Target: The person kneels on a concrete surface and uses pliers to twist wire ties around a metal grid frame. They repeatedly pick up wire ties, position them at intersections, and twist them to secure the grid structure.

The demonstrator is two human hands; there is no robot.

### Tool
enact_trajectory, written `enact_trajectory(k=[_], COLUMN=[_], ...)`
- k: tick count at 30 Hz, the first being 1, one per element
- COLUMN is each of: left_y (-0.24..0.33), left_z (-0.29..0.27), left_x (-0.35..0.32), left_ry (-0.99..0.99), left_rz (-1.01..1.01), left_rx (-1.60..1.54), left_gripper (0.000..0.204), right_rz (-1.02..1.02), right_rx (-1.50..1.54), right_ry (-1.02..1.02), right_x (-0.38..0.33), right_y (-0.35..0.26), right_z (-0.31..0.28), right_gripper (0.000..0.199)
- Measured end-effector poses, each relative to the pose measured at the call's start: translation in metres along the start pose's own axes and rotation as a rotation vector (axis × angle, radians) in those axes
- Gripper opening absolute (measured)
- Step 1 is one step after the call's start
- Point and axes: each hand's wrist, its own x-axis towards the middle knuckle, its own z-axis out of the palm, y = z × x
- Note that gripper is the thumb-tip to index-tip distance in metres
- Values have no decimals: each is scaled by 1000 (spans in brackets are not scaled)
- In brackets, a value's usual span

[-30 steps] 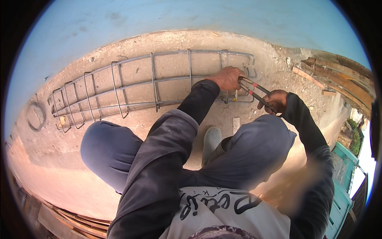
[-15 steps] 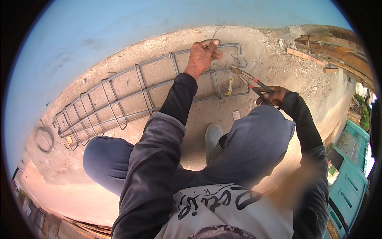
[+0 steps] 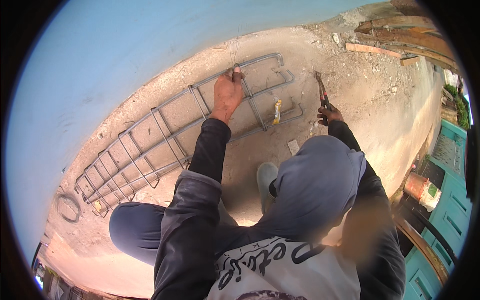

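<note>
Head view, left hand: the left hand (image 3: 227, 92) reaches forward, fingers curled down onto the top bar of a long grey steel rebar cage (image 3: 175, 135), where a thin loop of tie wire (image 3: 233, 50) stands up just above the knuckles; whether the fingers pinch the wire itself I cannot tell.
Right hand: the right hand (image 3: 329, 115) is closed around the handles of a pair of red-handled pliers (image 3: 322, 92), whose nose points away from the person and hangs over the ground, apart from the cage.
Rebar cage: it lies flat on the sandy concrete ground (image 3: 350, 80) along the foot of a pale blue wall (image 3: 100, 60), made of long bars crossed by bent stirrups; its hooked end is beside the left hand.
Near the hands: a small yellow wrapper (image 3: 276, 111) lies inside the cage end, between the 2 hands.
Further out: 1 grey boot (image 3: 265, 180) shows below the cage; weathered wooden planks (image 3: 400, 30) are stacked at the far right.
</note>
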Motion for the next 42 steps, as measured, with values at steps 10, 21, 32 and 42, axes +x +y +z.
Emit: enact_trajectory(k=[10,21,32,42], left_y=[5,36,93,-45], left_z=[-19,-17,-169,-198], left_x=[-6,38,0,-156], left_ry=[-77,-744,-989,52], left_rz=[-75,401,-183,-318], left_rx=[-64,476,377,55], left_gripper=[45,41,36,39], right_rz=[-354,-1742,-1276,-923], right_rx=[-808,-1112,-981,-1081], right_ry=[680,19,-396,-596], right_x=[-14,-117,-138,-175], right_y=[23,-178,-226,-129], right_z=[80,118,213,257], right_gripper=[54,55,31,16])
